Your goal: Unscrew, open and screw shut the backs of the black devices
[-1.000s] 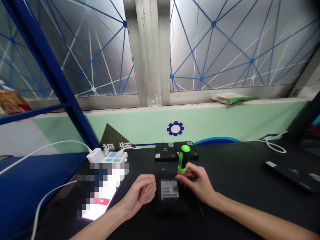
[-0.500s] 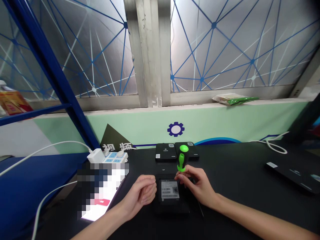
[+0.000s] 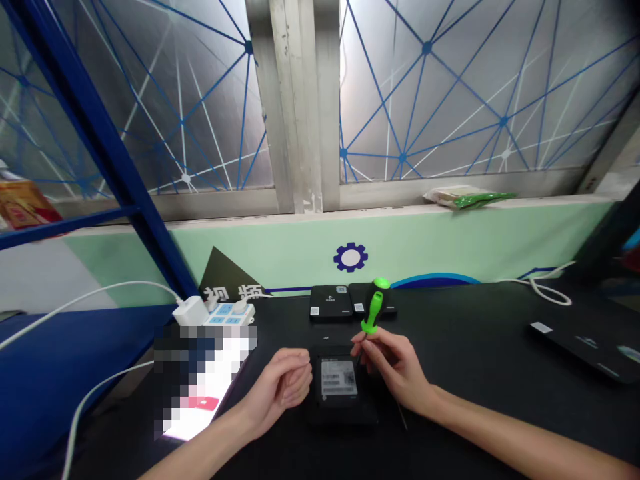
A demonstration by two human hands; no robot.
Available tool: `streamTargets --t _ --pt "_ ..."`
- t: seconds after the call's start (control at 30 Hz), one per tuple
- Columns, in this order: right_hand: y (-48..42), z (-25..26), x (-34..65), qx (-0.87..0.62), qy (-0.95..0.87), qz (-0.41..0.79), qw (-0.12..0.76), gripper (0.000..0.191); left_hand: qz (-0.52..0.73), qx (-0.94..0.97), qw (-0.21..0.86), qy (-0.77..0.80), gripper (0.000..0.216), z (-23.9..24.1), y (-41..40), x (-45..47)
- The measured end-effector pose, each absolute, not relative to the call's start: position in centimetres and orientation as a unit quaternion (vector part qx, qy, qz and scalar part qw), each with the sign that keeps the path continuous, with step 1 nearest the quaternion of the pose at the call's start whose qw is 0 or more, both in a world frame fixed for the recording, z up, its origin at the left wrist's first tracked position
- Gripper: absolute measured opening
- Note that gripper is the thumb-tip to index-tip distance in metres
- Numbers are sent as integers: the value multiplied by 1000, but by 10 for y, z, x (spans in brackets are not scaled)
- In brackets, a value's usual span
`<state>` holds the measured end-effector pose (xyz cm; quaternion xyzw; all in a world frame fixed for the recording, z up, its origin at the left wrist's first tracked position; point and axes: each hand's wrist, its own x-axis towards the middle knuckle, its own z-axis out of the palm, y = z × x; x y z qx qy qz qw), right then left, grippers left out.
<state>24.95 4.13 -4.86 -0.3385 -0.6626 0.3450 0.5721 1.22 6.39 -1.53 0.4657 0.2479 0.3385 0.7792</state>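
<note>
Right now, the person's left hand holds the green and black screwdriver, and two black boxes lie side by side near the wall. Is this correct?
Not quite: the head view shows the screwdriver in the right hand. Two black boxes do lie side by side near the wall.

Passable tabletop [image 3: 475, 340] lies between the right hand [image 3: 397, 370] and the rightmost black box [image 3: 583, 353]; a lit screen [image 3: 193, 423] and power strip [image 3: 225, 319] obstruct the left side.

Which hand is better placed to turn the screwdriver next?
Likely the right hand: it holds the screwdriver at the near labelled box. The left hand is curled beside it, no tool visible.
</note>
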Motion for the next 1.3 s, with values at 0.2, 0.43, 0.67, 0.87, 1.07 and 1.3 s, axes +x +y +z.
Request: streamTargets --t 0.2,0.43,0.67,0.87,1.07,1.3 --pt "41 -51 248 -316 -613 377 618 16 340 458 784 246 44 -15 65 12" --pt "46 -46 250 -318 -549 426 645 18 345 445 790 241 41 -12 66 12" --pt "48 -48 255 -288 -537 462 645 24 350 437 794 236 36 -14 69 12" --pt "48 -47 255 -300 -566 458 616 36 352 461 763 285 14 -11 69 12" --pt "50 -52 256 -343 -582 384 629 42 348 481 735 328 34 -9 69 13" --pt "44 -47 260 -394 -598 365 595 34 333 493 734 328 40 -9 69 10"
